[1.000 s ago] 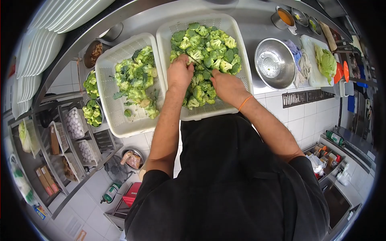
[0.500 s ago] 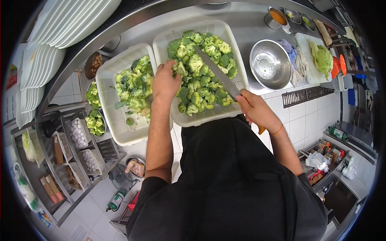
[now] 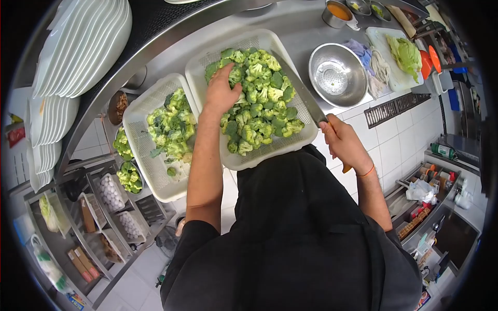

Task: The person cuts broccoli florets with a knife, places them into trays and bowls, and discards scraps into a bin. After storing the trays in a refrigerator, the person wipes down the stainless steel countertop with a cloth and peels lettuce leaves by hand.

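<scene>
Gripping a kitchen knife by its orange handle, the right hand is at three o'clock, the long broad blade slanting toward twelve o'clock over the rim of a perforated basket. At eleven o'clock the left hand reaches into that basket, fingers bent against the broccoli florets; I cannot tell whether it grasps one.

Those florets lie heaped in the basket at twelve o'clock, their crowns dark to mid green and tightly beaded, their cut stems smooth and pale yellow-green; they overlap too closely to count. A second basket, between nine and ten o'clock, holds a looser pile of broccoli pieces, one small piece lying apart at its near end.

There are two bowls of broccoli at nine o'clock and two trays of eggs near eight. One steel bowl stands between one and two o'clock; one saucepan of orange liquid is at one, and one lettuce lies on a white cutting board at two.
</scene>
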Demonstrator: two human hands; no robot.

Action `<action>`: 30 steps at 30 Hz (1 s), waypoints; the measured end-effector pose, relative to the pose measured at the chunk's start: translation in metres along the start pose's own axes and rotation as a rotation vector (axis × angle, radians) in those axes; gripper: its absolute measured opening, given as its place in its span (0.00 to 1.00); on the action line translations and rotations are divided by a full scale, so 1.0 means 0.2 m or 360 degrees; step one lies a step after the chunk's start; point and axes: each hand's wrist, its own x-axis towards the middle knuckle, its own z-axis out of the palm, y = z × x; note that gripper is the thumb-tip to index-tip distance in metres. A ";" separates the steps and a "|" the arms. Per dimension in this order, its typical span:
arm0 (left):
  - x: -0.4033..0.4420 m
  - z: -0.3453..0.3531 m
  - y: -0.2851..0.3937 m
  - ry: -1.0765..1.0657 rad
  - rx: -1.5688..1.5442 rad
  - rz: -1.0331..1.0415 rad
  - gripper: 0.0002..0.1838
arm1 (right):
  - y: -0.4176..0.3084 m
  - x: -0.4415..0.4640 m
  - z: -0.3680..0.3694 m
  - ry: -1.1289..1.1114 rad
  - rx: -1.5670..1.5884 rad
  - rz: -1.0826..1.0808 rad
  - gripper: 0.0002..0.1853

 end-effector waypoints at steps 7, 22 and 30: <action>-0.01 -0.06 -0.04 0.0011 -0.0343 -0.0364 0.20 | -0.01 0.05 0.11 -0.0053 -0.0348 -0.0234 0.16; -0.39 -0.32 0.10 0.0958 -0.1664 -0.0726 0.11 | -0.22 0.00 0.21 0.0121 -0.0562 -0.0856 0.21; -0.62 -0.41 0.06 0.1305 -0.1466 -0.0922 0.10 | -0.31 0.06 0.37 0.0020 -0.0948 -0.1108 0.23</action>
